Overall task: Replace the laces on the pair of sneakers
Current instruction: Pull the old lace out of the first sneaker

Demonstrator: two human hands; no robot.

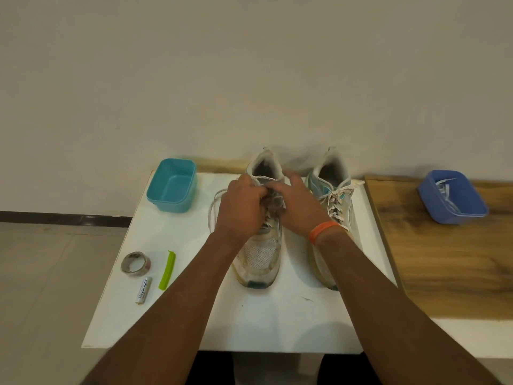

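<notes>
Evidently early on, both the left hand [241, 209] and right hand [298, 202] are pinching the lace [213, 207] at the left sneaker's [259, 262] upper eyelets on the white table [277, 323], while the right sneaker [337, 207] is sitting fully laced beside it.

1. A teal tub [172, 184] stands at the upper left of the white surface [194, 315].
2. A tape roll [136, 262], a green clip [167, 270] and a battery [143, 289] lie at lower left, near each other.
3. A wooden surface [449, 268] is on the right.
</notes>
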